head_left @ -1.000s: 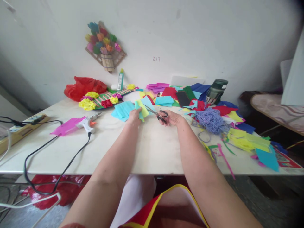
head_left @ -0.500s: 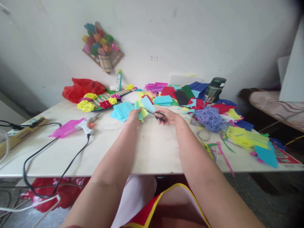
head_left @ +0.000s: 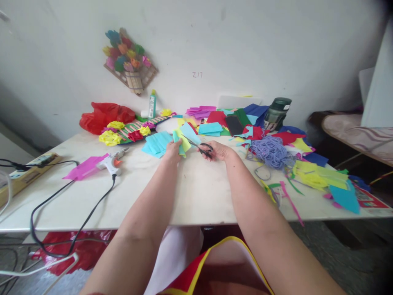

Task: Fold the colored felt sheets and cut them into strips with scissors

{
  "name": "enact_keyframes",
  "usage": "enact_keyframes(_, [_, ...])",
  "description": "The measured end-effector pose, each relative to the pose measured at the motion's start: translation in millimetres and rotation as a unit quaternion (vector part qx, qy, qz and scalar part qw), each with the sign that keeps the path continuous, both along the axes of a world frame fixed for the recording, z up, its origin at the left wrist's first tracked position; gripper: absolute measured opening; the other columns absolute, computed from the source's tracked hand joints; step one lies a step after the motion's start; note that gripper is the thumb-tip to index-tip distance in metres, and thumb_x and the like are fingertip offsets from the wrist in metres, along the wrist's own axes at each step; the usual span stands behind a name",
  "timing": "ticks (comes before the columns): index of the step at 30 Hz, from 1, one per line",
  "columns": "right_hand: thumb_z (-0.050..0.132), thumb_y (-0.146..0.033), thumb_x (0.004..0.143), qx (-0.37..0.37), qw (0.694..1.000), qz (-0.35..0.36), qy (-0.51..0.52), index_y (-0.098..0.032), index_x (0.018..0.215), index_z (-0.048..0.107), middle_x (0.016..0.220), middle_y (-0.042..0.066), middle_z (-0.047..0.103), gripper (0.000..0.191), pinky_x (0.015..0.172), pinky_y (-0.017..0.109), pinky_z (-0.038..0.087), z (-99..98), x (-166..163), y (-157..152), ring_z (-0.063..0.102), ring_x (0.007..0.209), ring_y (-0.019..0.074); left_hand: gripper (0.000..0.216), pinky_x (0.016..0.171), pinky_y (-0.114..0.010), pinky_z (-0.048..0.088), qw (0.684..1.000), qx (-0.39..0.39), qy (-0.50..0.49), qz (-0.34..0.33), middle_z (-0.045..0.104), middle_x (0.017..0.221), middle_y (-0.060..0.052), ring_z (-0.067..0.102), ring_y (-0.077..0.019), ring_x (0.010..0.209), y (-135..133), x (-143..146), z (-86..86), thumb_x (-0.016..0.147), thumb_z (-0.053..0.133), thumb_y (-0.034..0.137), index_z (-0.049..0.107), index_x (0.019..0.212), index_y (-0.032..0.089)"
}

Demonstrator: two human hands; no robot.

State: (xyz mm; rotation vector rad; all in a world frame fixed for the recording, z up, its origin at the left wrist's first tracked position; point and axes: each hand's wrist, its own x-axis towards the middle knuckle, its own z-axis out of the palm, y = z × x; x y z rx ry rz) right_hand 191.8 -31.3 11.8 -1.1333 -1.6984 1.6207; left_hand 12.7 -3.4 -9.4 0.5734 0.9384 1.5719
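Near the middle of the table, my left hand [head_left: 173,150] is closed on a piece of yellow-green paper [head_left: 186,144] with a light blue layer against it. My right hand [head_left: 218,150] has its fingers in the handles of black-handled scissors [head_left: 206,150]. The scissor blades point left and lie at the yellow-green paper; whether they are biting into it is too small to tell. Beside my left hand, a fan of light blue paper sheets [head_left: 157,144] rests on the table. Another light blue paper piece [head_left: 190,133] lies just behind the blades.
A white glue gun [head_left: 111,164] with its black cord lies left on pink paper [head_left: 87,168]. To the right sits tangled purple yarn [head_left: 272,152], with a dark bottle [head_left: 278,114] behind. A phone [head_left: 234,125] lies among coloured papers. A flower-decorated strip [head_left: 135,130] stretches along the back left.
Little differs. The whole view has shifted slightly; my hands keep the same hold on the paper and the scissors.
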Motion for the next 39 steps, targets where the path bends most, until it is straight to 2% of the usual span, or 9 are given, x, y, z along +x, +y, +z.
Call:
enact_keyframes(6, [0.052,-0.038,0.083,0.017,1.000,-0.003,0.003,-0.014,0.086,0.057,0.051,-0.001,0.058,0.025,0.027,0.015,0.026,-0.4,-4,1,0.048,0.034,0.0073,0.015,0.066,-0.027,0.056,1.000,-0.002,0.004,0.011,0.065,0.061,-0.002,0.066,-0.0157,0.062,0,1,-0.5,0.072,0.064,0.007,0.062,0.085,0.014])
enact_keyframes(16, [0.058,-0.042,0.080,0.038,0.998,-0.031,0.040,-0.014,0.082,0.056,0.050,-0.001,0.058,0.028,0.027,0.016,0.023,-8.5,-16,6,0.048,0.034,0.0073,0.015,0.067,-0.028,0.056,1.000,-0.009,0.013,0.000,0.066,0.062,-0.003,0.067,-0.0179,0.065,4,0,-5.0,0.072,0.063,0.008,0.063,0.086,0.013])
enact_keyframes(23, [0.055,-0.044,0.083,0.021,0.996,-0.057,0.063,-0.015,0.078,0.054,0.049,-0.001,0.057,0.029,0.027,0.016,0.025,-8.6,-26,5,0.049,0.034,0.0075,0.011,0.065,-0.027,0.055,1.000,-0.002,-0.009,0.003,0.064,0.061,-0.002,0.064,-0.0148,0.056,2,3,-2.1,0.075,0.057,0.004,0.060,0.078,0.014])
enact_keyframes(33, [0.056,-0.047,0.082,0.010,0.994,-0.085,0.062,-0.016,0.073,0.050,0.050,-0.002,0.057,0.033,0.026,0.015,0.023,-12.2,-33,7,0.050,0.034,0.0070,0.011,0.067,-0.029,0.055,1.000,0.009,-0.003,0.017,0.062,0.060,-0.001,0.065,-0.0166,0.062,-2,7,0.3,0.072,0.060,0.004,0.059,0.077,0.015])
enact_keyframes(39, [0.059,-0.050,0.079,0.020,0.995,-0.084,0.056,-0.016,0.073,0.049,0.050,-0.002,0.057,0.036,0.026,0.015,0.022,-15.0,-33,9,0.051,0.034,0.0067,0.011,0.064,-0.028,0.054,1.000,0.005,0.002,0.031,0.061,0.058,-0.001,0.062,-0.0150,0.055,-3,8,1.6,0.072,0.059,0.003,0.057,0.072,0.014])
